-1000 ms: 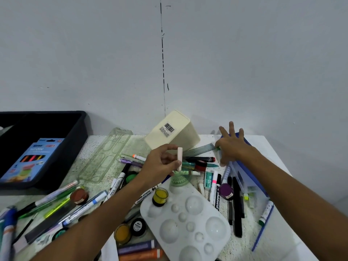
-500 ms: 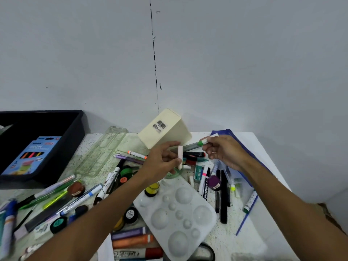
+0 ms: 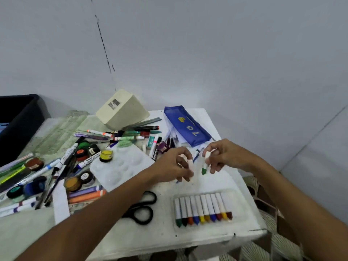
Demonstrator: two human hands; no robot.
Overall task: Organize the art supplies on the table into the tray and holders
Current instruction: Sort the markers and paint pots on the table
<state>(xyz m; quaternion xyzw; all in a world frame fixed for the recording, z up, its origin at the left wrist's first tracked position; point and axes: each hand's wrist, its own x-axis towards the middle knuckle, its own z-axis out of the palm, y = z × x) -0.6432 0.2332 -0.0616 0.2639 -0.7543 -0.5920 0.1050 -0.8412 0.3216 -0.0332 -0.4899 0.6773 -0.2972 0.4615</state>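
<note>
**Two crayons held above the crayon tray**

Behind the clear crayon tray (image 3: 204, 209), the left hand (image 3: 174, 166) is pinching a white crayon (image 3: 190, 167) between curled fingers; just beside it, the right hand (image 3: 221, 157) is gripping a green-tipped crayon (image 3: 204, 164), tip pointing down; both are hovering over the white table (image 3: 150, 236).

Ten crayons (image 3: 204, 209), one scissors (image 3: 141, 207)
</note>
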